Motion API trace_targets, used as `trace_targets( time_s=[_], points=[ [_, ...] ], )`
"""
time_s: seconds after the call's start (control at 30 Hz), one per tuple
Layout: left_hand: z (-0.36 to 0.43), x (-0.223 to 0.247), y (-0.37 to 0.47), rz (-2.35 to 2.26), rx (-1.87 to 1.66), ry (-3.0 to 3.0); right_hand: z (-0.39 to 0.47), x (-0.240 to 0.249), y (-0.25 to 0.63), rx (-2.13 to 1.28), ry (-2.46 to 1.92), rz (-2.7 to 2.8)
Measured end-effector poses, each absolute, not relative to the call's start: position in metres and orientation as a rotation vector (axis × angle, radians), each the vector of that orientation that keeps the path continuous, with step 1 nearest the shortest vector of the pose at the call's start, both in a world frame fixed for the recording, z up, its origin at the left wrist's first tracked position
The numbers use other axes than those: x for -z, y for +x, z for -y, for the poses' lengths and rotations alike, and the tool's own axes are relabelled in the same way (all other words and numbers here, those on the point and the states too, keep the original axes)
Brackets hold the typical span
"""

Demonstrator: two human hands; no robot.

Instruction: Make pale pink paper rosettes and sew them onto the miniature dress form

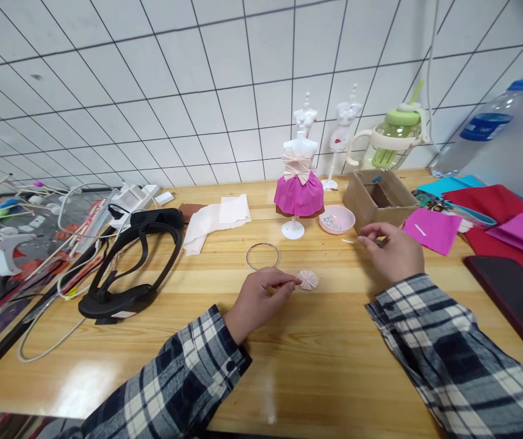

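Note:
Between the thumb and forefinger of my left hand (261,299) is the edge of a small round pleated fabric rosette (307,280), pale pink. My right hand (392,251) is by the front of the cardboard box, its thumb and fingertips pinched together; what is between them, if anything, I cannot make out. Beyond my hands stands a white mini dress form (301,146) wearing a magenta skirt (298,195) and a pale pink bow (298,166). A thin metal ring (262,245) lies just past my left hand. A pink bowl (337,219) holds small shiny bits.
A cardboard box (375,210) stands behind my right hand, with a green-lidded cup (396,134) beyond. Fabric pieces (499,204) and a phone (512,299) lie right. Left are pale cloth (206,225), a black headset strap (140,299), cables and a glue gun (2,250).

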State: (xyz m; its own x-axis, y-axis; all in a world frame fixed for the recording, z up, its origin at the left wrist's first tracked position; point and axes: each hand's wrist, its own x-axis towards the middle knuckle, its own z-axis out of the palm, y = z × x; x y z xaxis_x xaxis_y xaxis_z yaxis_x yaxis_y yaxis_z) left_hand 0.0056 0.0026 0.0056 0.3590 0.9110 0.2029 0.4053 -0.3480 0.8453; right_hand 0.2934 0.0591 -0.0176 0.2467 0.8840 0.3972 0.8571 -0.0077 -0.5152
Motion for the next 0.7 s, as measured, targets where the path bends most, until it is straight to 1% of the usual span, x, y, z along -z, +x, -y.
trace_targets(
  time_s=[0.1, 0.17, 0.23, 0.3, 0.37, 0.43, 0.5, 0.63, 0.7],
  points=[
    [-0.002, -0.005, 0.006, -1.148, -0.908, 1.911, -0.056, 0.017, 0.287, -0.119, -1.71, 1.728],
    [-0.002, -0.005, 0.006, -1.152, -0.905, 1.915, -0.053, 0.016, 0.28, -0.31, -1.589, 2.018],
    [-0.002, -0.005, 0.006, -1.154, -0.903, 1.922, -0.05, 0.014, 0.275, -0.444, -1.612, 2.254],
    [-0.002, -0.005, 0.006, -1.153, -0.908, 1.923, -0.048, 0.01, 0.276, -0.344, -1.854, 2.277],
    [-0.002, -0.006, 0.007, -1.151, -0.915, 1.913, -0.048, 0.006, 0.282, -0.161, -2.094, 2.135],
    [-0.002, -0.007, 0.007, -1.154, -0.918, 1.901, -0.047, 0.004, 0.287, -0.089, -2.163, 2.001],
    [-0.001, -0.007, 0.007, -1.158, -0.909, 1.901, -0.047, 0.005, 0.287, -0.117, -2.016, 1.978],
    [-0.002, -0.007, 0.007, -1.19, -0.897, 1.902, -0.044, 0.016, 0.264, -0.316, -1.409, 2.248],
    [-0.002, -0.007, 0.007, -1.205, -0.904, 1.893, -0.042, 0.022, 0.248, -0.338, -1.344, 2.312]
  ],
)
